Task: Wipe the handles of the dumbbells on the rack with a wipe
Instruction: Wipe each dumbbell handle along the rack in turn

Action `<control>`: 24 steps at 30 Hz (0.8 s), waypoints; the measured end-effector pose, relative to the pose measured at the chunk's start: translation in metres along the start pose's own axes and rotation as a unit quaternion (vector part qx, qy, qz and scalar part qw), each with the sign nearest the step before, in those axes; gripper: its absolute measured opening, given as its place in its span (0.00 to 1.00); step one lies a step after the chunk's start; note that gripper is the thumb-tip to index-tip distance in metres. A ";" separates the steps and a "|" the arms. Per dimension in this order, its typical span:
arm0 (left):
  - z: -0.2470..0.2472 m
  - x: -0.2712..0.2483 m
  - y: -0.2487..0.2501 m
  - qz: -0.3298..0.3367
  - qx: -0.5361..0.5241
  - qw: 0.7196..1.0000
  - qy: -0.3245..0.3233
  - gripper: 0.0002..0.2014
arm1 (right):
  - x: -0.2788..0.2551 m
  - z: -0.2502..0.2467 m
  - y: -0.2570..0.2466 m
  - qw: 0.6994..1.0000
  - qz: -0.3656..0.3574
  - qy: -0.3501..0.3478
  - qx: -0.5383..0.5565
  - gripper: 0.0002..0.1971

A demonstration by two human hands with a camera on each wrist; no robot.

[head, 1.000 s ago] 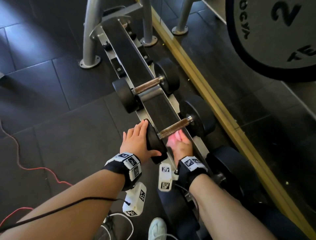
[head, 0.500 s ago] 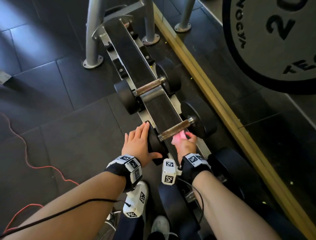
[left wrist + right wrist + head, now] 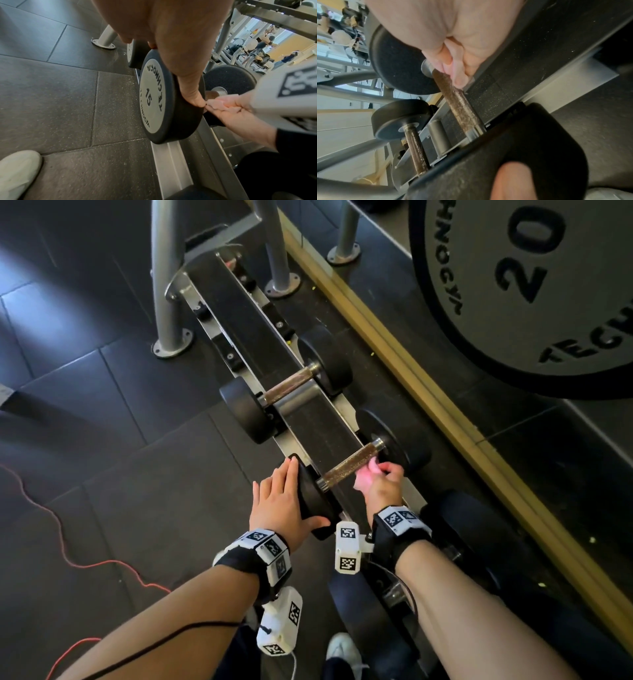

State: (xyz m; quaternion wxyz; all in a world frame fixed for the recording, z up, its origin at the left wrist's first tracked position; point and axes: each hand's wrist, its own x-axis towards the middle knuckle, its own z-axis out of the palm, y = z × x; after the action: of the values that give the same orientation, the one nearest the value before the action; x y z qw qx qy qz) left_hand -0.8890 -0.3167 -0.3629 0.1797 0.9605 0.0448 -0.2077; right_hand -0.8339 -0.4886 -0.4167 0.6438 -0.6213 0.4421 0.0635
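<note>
The left hand lies flat, fingers straight, against the outer face of the dumbbell on the rack. The right hand pinches the pink wipe against the handle, near its far end from the left hand.

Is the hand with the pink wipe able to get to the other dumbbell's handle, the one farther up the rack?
Probably yes. The farther handle lies bare on the rack, nothing covering it. The right hand with the wipe would just need to leave the near handle.
</note>
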 end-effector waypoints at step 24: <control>-0.011 0.023 -0.032 0.099 0.065 0.993 -0.009 0.64 | -0.056 0.013 0.029 0.996 -0.047 -0.062 0.031 0.09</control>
State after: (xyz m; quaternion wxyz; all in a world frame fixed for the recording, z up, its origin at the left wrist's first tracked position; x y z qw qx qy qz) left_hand -0.8692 -0.2822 -0.3734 0.1368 0.9681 -0.0656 -0.1996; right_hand -0.8791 -0.4448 -0.4042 0.6914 -0.6158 0.3733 0.0573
